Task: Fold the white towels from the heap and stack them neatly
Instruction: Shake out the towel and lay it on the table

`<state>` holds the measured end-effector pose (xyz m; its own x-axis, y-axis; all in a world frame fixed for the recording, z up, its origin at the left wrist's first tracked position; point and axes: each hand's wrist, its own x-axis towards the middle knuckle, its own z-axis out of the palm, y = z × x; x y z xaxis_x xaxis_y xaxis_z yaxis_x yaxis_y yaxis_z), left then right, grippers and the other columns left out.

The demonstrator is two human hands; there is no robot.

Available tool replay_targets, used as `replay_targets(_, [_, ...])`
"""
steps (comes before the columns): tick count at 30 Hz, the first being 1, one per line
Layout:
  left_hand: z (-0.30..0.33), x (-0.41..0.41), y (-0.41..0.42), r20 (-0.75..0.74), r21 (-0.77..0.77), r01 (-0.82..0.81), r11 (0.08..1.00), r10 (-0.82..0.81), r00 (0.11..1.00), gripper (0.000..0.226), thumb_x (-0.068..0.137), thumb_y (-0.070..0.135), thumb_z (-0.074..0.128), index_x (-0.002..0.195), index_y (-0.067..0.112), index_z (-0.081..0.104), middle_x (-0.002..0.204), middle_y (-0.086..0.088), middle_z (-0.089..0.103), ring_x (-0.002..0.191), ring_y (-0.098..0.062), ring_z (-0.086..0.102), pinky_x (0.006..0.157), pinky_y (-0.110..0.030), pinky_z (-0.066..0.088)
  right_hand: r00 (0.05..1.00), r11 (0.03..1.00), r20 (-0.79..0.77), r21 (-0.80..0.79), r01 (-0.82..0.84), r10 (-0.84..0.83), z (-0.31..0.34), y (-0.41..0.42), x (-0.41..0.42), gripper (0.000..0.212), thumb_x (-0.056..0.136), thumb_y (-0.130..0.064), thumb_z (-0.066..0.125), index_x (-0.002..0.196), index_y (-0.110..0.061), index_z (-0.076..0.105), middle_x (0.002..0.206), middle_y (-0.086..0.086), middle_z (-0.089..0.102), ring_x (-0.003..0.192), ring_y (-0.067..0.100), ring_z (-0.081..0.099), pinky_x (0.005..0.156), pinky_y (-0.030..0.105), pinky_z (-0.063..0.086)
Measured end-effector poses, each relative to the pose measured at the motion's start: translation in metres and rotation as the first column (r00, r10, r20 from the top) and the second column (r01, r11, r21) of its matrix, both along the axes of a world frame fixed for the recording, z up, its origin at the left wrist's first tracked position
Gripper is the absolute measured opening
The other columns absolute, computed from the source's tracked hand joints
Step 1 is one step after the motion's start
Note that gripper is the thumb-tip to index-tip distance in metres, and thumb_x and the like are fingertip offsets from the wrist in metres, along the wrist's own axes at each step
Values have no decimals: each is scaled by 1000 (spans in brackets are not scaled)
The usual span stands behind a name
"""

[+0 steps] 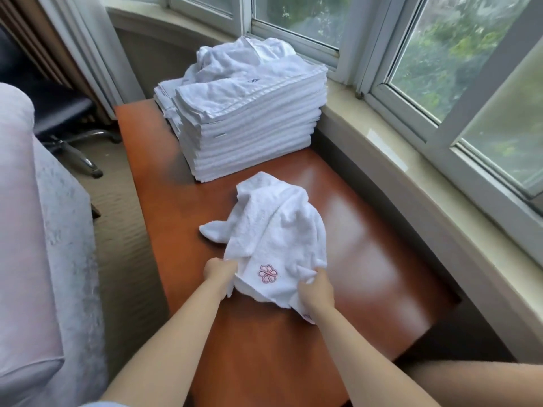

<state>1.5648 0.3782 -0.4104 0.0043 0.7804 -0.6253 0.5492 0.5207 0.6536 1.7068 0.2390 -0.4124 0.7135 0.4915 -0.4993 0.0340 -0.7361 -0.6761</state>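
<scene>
While both hands, left hand (pixel 219 273) and right hand (pixel 316 289), grip a rumpled terry towel (pixel 276 230) on glossy table (pixel 367 245), the squared stack (pixel 252 133) sits at twelve o'clock.

Glossy reddish-brown wooden table (pixel 367 230) set along the window sill. At far end, tall stack of folded white towels (pixel 255 136), loose white heap (pixel 235 58) piled on top. Nearer, one crumpled white towel (pixel 279 230) with pink flower emblem, lying on the tabletop.
</scene>
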Motion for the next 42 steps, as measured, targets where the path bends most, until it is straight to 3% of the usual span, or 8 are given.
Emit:
replay_targets(3, [21, -12, -17, -214, 138, 111, 984, -80, 974, 27, 85, 12, 47, 107, 2, 61, 111, -14, 56, 89, -31, 57, 69, -31, 49, 997, 998, 24, 1, -69, 69, 19, -12, 2, 39, 92, -12, 44, 130, -16, 53, 119, 5, 64, 97, 26, 61, 68, 27, 48])
replay_targets(10, [70, -21, -82, -374, -590, 553, 588, -807, 458, 32, 98, 17, 51, 126, 1, 56, 117, -5, 56, 112, -19, 51, 96, -30, 41, 690, 577, -478, -385, -720, 543, 57, -50, -15, 18, 89, -6, 51, 107, -9, 56, 85, 6, 55, 55, 16, 49, 47, 22, 44])
replay_targets(20, [47, -11, -33, -312, -561, 584, 587, -803, 508, 32, 90, 12, 54, 121, 4, 48, 106, -15, 56, 103, -32, 56, 84, -40, 47, 631, 597, -490, -250, -762, 601, 28, -10, -6, 50, 89, -10, 62, 137, -7, 49, 142, 14, 49, 130, 31, 47, 107, 37, 39])
replay_targets(24, [50, 30, 23, -313, 255, 432, 865, -349, 883, 53, 89, 4, 48, 141, 17, 44, 134, -14, 53, 121, -34, 52, 96, -36, 44, 915, 935, 200, -23, -353, 350, 33, 38, 32, 26, 89, -4, 50, 113, -6, 61, 115, 14, 63, 108, 30, 58, 84, 28, 42])
replay_targets(28, [87, 53, 34, -31, 870, -16, 493, 86, 996, 51, 78, -12, 49, 123, 9, 60, 125, -13, 58, 113, -34, 51, 95, -40, 40, 877, 877, 439, 479, -45, -195, 63, 59, 43, 22, 90, -7, 50, 110, -14, 55, 100, -1, 58, 83, 16, 49, 66, 21, 26])
replay_targets(32, [62, 31, -20, 118, 850, -160, 502, 114, 986, 49, 75, -20, 48, 115, 2, 63, 125, -16, 50, 108, -31, 53, 91, -34, 41, 904, 923, 411, 381, -55, -116, 49, 23, 21, 22, 95, -17, 50, 117, -21, 51, 115, -1, 58, 91, 17, 53, 69, 27, 33])
replay_targets(39, [4, -58, -102, -499, 52, 457, 888, -374, 782, 36, 90, 11, 46, 123, 15, 59, 128, -8, 57, 114, -29, 57, 91, -32, 46, 907, 871, -44, -263, -414, 418, 19, -81, -1, 57, 83, -34, 71, 134, -19, 48, 129, 6, 59, 114, 25, 59, 81, 29, 47])
replay_targets(42, [47, -58, -105, -456, 480, 447, 755, -222, 862, 34, 88, 5, 46, 115, 11, 66, 117, -14, 60, 105, -36, 60, 84, -36, 47, 885, 905, 206, -13, -425, 418, 53, -87, 2, 53, 91, -25, 64, 139, -16, 44, 120, 10, 62, 104, 27, 60, 81, 33, 48])
